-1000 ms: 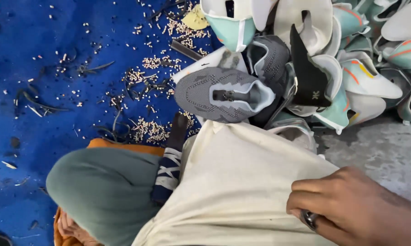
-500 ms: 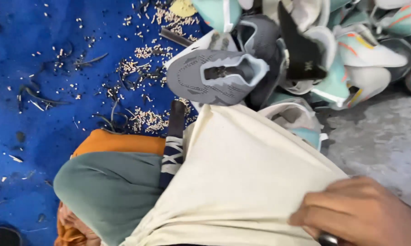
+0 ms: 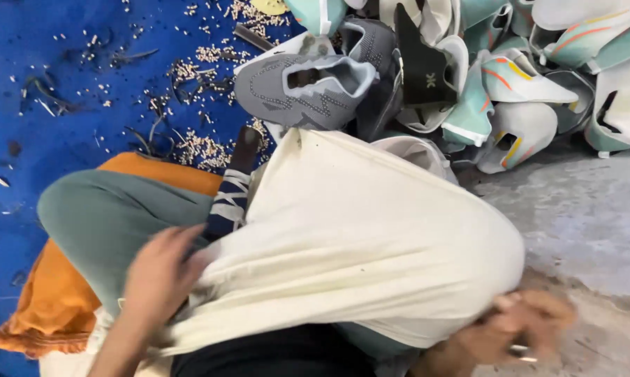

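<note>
A cream cloth (image 3: 371, 244) is draped across the lap, held at its left edge by the left hand (image 3: 158, 276) and at its lower right corner by the clenched, blurred right hand (image 3: 521, 328). Open grey floor (image 3: 580, 209) is seen to the right. A pile of shoe uppers (image 3: 469, 77), grey and mint, is cut off at the top edge.

A large cream cloth (image 3: 371, 237) lies spread over the person's lap, draped smooth across the middle and gathered into folds at both lower corners. The left hand (image 3: 163, 272), blurred, grips its lower left edge beside the green-clad knee. The right hand (image 3: 521, 328), also blurred, clutches its lower right corner just above the grey concrete floor.
</note>
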